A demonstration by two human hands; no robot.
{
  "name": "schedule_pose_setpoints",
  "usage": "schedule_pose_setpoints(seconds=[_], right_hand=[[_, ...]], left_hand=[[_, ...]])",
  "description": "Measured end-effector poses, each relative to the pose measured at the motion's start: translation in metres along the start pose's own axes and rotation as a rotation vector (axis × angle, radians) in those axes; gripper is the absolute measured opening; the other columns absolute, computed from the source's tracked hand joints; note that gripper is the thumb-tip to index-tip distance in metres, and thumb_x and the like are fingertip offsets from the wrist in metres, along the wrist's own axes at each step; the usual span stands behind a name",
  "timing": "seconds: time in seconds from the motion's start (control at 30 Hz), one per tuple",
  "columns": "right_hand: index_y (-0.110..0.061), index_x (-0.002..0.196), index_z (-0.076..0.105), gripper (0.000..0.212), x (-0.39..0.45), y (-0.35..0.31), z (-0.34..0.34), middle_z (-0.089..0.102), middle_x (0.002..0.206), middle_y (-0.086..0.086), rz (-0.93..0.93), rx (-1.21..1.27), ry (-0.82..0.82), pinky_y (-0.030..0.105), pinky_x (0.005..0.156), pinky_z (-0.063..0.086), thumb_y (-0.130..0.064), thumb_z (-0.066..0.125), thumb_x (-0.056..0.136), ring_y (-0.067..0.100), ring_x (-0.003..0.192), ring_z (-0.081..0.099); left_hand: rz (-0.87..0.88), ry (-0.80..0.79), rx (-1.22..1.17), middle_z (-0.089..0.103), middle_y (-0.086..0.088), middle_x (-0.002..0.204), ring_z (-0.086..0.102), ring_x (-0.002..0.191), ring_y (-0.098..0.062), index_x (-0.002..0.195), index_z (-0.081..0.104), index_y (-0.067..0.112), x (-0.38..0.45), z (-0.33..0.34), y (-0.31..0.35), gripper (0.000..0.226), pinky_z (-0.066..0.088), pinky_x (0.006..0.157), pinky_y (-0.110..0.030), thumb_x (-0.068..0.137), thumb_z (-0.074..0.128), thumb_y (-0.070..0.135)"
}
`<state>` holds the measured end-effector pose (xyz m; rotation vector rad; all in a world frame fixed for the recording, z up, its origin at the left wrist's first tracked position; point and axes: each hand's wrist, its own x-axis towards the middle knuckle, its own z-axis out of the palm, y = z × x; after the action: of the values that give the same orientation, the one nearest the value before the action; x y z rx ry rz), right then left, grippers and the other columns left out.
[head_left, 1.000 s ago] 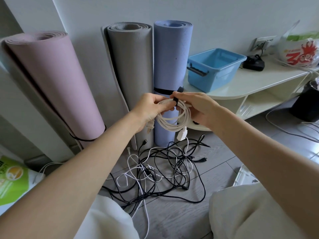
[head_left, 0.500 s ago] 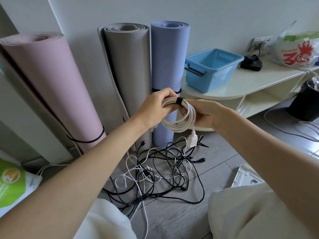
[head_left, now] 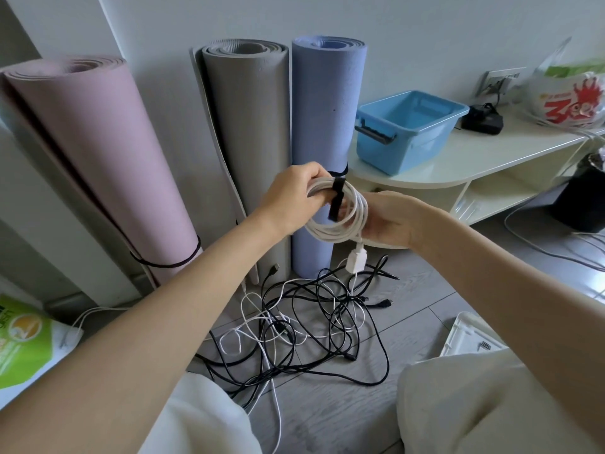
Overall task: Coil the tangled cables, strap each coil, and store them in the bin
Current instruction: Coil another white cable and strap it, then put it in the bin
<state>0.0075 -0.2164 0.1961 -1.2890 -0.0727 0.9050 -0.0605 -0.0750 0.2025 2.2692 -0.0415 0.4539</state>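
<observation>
a grey plank floor [head_left: 409, 329] is running up to a pale wall, and three rolled mats are standing on end against it: a pink mat [head_left: 108, 165] leaning at a tilt, a grey mat [head_left: 252, 126] upright, and a blue-violet mat [head_left: 324, 119] upright just beside it. to the right a cream desk [head_left: 474, 158] with a rounded corner and an open shelf beneath is carrying a light blue bin [head_left: 406, 129]; the part of the bin's inside that is showing is holding nothing. a small black device [head_left: 483, 119] and a printed plastic bag [head_left: 569, 96] are sitting farther back on the desk. a green-and-white bag [head_left: 23, 342] is lying at the floor's left edge. on the floor in front of the mats a tangle of black and white cables [head_left: 311, 319] is sprawling loose. above it the person is holding a white cable coil [head_left: 340, 221] in mid-air, a black strap [head_left: 336, 199] crossing its upper side. the left hand [head_left: 294, 194] is gripping the coil's top with fingers curled round it beside the strap; the right hand [head_left: 389, 221] is cupping the coil's far side, fingers curled against it. a white plug [head_left: 357, 262] is dangling from the coil's lower edge. the coil is well apart from the bin.
</observation>
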Motion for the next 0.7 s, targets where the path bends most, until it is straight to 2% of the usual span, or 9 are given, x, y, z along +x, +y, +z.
schedule_pose_setpoints(seconds=[0.07,0.1,0.17,0.23,0.3,0.4,0.53,0.63,0.7], right_hand=[[-0.002,0.107,0.058,0.033,0.000,-0.002,0.000,0.060,0.081,0.009,-0.047,-0.025,-0.015,0.030,0.079,0.045,-0.030,0.055,0.091,0.018,0.071,0.058],[0.000,0.112,0.057,0.039,-0.001,-0.004,0.001,0.060,0.083,0.010,-0.088,-0.058,-0.025,0.030,0.080,0.043,-0.033,0.054,0.091,0.018,0.071,0.057],[0.001,0.114,0.058,0.032,-0.003,-0.003,0.007,0.060,0.084,0.011,-0.224,-0.188,-0.054,0.026,0.072,0.046,-0.021,0.057,0.091,0.018,0.071,0.056],[-0.002,0.116,0.056,0.031,-0.004,0.000,0.013,0.060,0.096,0.014,-0.343,-0.415,-0.050,0.024,0.073,0.047,0.000,0.060,0.086,0.018,0.077,0.056],[-0.011,0.122,0.051,0.048,-0.005,0.003,0.018,0.057,0.111,0.008,-0.463,-0.754,0.011,0.017,0.075,0.044,0.007,0.062,0.079,0.006,0.077,0.055],[-0.014,0.121,0.047,0.054,-0.005,0.007,0.024,0.050,0.111,-0.003,-0.693,-1.165,0.074,0.005,0.068,0.038,0.003,0.065,0.073,-0.013,0.071,0.048],[-0.010,0.111,0.051,0.052,-0.006,0.008,0.020,0.044,0.108,-0.002,-0.780,-1.206,0.079,0.013,0.083,0.040,-0.011,0.080,0.068,0.013,0.096,0.050],[-0.010,0.107,0.054,0.050,-0.004,0.008,0.015,0.043,0.110,0.001,-0.807,-1.299,0.112,0.020,0.085,0.041,-0.020,0.082,0.067,0.016,0.097,0.051],[-0.006,0.098,0.062,0.034,0.000,0.011,0.015,0.047,0.110,0.006,-0.932,-1.389,0.166,0.024,0.080,0.042,-0.016,0.079,0.071,0.020,0.089,0.053]], left_hand=[[-0.028,0.019,0.036,0.061,0.000,0.073,0.052,0.066,-0.014,0.087,0.065,0.007,0.001,-0.002,-0.004,0.006,0.037,0.059,-0.019,0.082,0.067,0.008],[-0.060,0.013,0.030,0.063,-0.004,0.076,0.052,0.068,-0.017,0.087,0.065,0.007,0.002,-0.002,-0.006,0.007,0.039,0.063,-0.024,0.081,0.068,0.008],[-0.141,-0.010,-0.021,0.063,-0.006,0.077,0.052,0.069,-0.020,0.083,0.062,0.010,0.002,-0.002,-0.009,0.009,0.040,0.065,-0.028,0.079,0.070,0.008],[-0.221,-0.016,-0.078,0.059,-0.001,0.069,0.051,0.062,-0.014,0.076,0.059,0.013,0.003,-0.003,-0.010,0.012,0.038,0.058,-0.022,0.079,0.069,0.006],[-0.311,-0.031,-0.166,0.051,0.003,0.061,0.045,0.052,-0.004,0.070,0.055,0.017,0.003,-0.005,-0.010,0.021,0.034,0.050,-0.015,0.080,0.070,0.005],[-0.401,-0.063,-0.292,0.050,0.000,0.062,0.043,0.057,-0.010,0.070,0.056,0.015,0.000,-0.008,-0.011,0.020,0.035,0.055,-0.020,0.079,0.070,0.003],[-0.465,-0.064,-0.323,0.048,0.000,0.054,0.039,0.055,-0.010,0.066,0.055,0.014,-0.002,-0.007,-0.011,0.024,0.031,0.051,-0.021,0.082,0.064,-0.002],[-0.510,-0.054,-0.323,0.049,0.013,0.035,0.041,0.053,-0.009,0.064,0.057,0.014,-0.002,-0.005,-0.011,0.025,0.032,0.050,-0.019,0.083,0.064,0.001],[-0.527,-0.059,-0.311,0.047,0.013,0.035,0.038,0.052,-0.010,0.063,0.057,0.013,-0.001,-0.002,-0.012,0.024,0.030,0.049,-0.019,0.083,0.064,0.002]])
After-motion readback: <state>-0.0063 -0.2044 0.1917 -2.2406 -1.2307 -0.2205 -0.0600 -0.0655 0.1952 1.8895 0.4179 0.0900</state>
